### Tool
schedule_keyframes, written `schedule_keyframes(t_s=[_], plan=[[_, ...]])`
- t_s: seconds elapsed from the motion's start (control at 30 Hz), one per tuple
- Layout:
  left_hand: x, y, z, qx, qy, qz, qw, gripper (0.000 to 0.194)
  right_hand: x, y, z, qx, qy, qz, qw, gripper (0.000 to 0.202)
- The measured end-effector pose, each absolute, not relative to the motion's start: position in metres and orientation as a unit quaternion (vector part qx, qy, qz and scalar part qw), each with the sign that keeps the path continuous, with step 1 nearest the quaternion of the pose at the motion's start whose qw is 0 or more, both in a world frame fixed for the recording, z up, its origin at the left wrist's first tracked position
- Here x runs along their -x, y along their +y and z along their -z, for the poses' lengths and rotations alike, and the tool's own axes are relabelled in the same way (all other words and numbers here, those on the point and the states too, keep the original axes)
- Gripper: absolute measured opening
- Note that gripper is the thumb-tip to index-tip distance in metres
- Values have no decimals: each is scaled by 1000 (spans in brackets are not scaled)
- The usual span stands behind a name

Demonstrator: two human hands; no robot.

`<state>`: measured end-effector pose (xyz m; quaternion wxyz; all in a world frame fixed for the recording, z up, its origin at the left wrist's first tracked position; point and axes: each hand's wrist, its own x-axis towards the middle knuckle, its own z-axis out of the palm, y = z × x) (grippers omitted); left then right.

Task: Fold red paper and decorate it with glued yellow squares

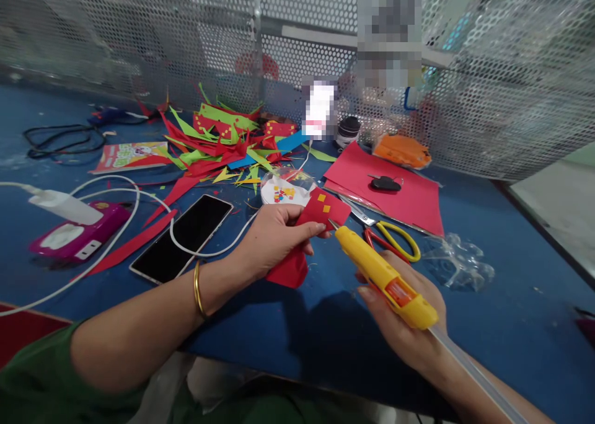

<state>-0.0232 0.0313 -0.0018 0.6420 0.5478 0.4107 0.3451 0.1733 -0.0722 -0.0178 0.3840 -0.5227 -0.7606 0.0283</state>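
Observation:
My left hand [274,238] pinches a piece of red paper [335,208] that has two small orange squares on it; a further red flap hangs below the fingers. In my right hand [413,306] is a yellow hot glue gun [372,263], with a long clear glue stick [469,365] running out of its back end. The gun's metal nozzle points at the red paper, close to my left thumb; whether it touches cannot be told. Just behind the paper stands a round clear dish [267,191] with tiny coloured squares on white.
Scissors [395,241] with red and yellow handles lie behind the glue gun. Red sheets [344,170] carry a black key fob [385,183]. At left are a phone [186,235], a white cable and a purple power strip [109,216]. Paper scraps [209,148] pile up at the back.

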Motion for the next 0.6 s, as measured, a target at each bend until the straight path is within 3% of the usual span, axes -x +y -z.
schedule_keyframes(t_s=[0.6], plan=[[20, 28, -6, -536, 449, -330, 634, 8, -173, -70, 16, 528, -765, -29, 368, 23]])
